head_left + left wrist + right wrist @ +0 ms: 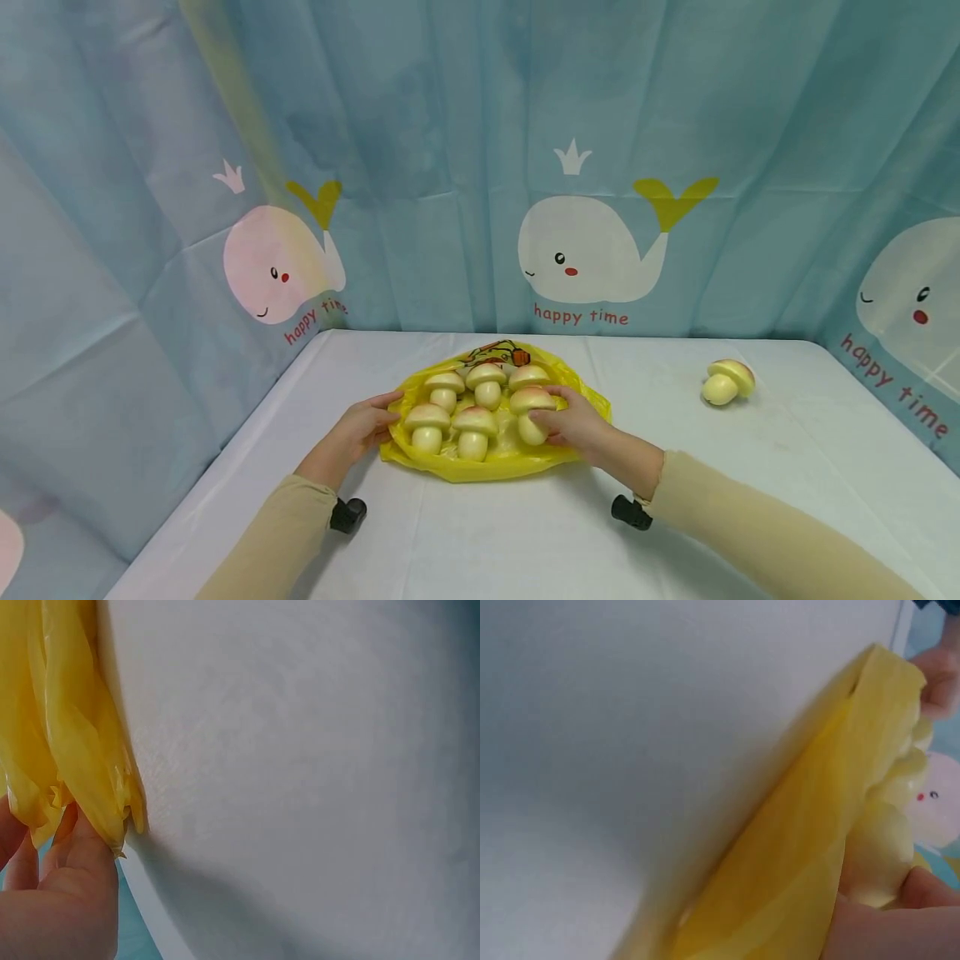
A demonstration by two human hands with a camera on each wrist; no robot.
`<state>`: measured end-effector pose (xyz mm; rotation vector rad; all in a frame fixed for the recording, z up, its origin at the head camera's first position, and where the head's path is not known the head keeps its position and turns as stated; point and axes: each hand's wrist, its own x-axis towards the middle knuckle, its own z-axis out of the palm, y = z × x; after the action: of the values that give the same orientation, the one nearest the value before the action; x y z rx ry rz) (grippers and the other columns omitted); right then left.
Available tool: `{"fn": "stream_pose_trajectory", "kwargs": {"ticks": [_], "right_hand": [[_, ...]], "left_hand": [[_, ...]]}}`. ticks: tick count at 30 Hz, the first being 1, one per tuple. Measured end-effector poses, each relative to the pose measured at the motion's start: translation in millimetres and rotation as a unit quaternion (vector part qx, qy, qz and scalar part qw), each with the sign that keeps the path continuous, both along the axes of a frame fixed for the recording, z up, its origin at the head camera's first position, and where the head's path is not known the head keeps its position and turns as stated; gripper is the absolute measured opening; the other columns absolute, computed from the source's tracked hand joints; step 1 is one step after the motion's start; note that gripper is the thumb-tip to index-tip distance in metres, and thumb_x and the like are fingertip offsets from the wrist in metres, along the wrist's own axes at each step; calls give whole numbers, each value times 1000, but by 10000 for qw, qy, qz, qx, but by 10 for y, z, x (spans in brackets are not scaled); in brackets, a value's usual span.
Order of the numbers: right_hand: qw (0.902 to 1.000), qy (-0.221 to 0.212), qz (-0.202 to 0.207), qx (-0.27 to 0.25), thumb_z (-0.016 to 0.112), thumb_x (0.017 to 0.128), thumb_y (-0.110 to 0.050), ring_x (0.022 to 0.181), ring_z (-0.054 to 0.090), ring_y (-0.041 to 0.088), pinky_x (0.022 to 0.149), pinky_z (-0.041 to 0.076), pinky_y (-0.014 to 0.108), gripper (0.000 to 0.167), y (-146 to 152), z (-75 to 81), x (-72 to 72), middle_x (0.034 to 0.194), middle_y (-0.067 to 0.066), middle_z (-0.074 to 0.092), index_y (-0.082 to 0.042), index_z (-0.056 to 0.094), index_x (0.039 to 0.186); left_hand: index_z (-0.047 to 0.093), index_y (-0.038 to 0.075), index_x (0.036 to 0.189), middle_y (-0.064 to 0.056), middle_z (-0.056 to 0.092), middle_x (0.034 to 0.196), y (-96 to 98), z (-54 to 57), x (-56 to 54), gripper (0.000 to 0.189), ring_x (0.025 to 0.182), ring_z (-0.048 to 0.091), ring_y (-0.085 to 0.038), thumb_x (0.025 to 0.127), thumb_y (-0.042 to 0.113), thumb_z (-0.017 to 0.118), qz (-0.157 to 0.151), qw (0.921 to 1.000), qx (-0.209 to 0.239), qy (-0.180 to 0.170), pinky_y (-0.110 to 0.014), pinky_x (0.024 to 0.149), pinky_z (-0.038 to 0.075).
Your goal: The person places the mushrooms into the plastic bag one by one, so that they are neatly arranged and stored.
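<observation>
A yellow plastic bag [480, 472] lies spread on the white table with several toy mushrooms standing in it, pale yellow with rounded caps. My right hand [577, 423] holds one toy mushroom [531, 402] by thumb and fingers at the bag's right side. In the right wrist view the thumb presses on that mushroom behind the bag's edge. At the opposite side my left hand [363, 433] grips the bag's left edge. The left wrist view shows its fingers [90, 851] at the gathered yellow plastic.
One more toy mushroom [727, 382] lies on its side at the table's right rear. A blue curtain [450, 167] with whale prints hangs behind and beside the white table [480, 550]. Black wrist cameras [632, 512] sit at both cuffs.
</observation>
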<state>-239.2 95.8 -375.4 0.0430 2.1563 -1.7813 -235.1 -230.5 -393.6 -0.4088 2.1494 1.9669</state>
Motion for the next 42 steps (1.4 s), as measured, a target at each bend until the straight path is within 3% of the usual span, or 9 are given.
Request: {"fn": "stream_pose_trajectory", "kwargs": {"ticks": [11, 18, 24, 30, 42], "right_hand": [[9983, 30, -100, 581, 70, 90, -16, 82, 56, 22, 70, 53, 30, 59, -153, -97, 14, 120, 18, 53, -1, 41, 139], [9959, -74, 5, 903, 70, 88, -14, 84, 56, 23, 71, 52, 32, 55, -136, -48, 32, 111, 15, 54, 0, 43, 134], [9959, -394, 130, 807, 71, 87, -10, 82, 57, 24, 72, 53, 31, 61, -57, 23, 15, 105, 15, 55, 1, 40, 138], [9961, -363, 122, 793, 70, 88, -8, 88, 60, 27, 72, 54, 31, 60, 38, 97, 23, 110, 19, 55, 4, 39, 138], [9991, -93, 209, 348, 63, 92, -6, 97, 65, 29, 83, 55, 37, 60, 288, 209, 103, 121, 24, 56, 6, 33, 142]], "left_hand": [[39, 3, 148, -24, 36, 149, 8, 1, -19, 53, 115, 53, -27, 97, 0, 50, 53, 10000, 43, -26, -44, 105, 39], [39, 4, 148, -23, 36, 150, 10, 1, -37, 52, 121, 49, -31, 97, 0, 49, 65, 10000, 53, -54, -45, 106, 37], [38, 3, 148, -24, 36, 150, 11, 6, -21, 52, 117, 53, -28, 97, 0, 48, 8, 10000, 40, -23, -45, 106, 38], [37, 3, 149, -25, 36, 149, 7, 22, 2, 53, 103, 59, -17, 97, 0, 49, -79, 9999, 43, 57, -43, 103, 41], [36, 2, 149, -25, 34, 150, 0, 10, -2, 54, 111, 56, -21, 97, -1, 49, -90, 9999, 72, 32, -45, 106, 37]]}}
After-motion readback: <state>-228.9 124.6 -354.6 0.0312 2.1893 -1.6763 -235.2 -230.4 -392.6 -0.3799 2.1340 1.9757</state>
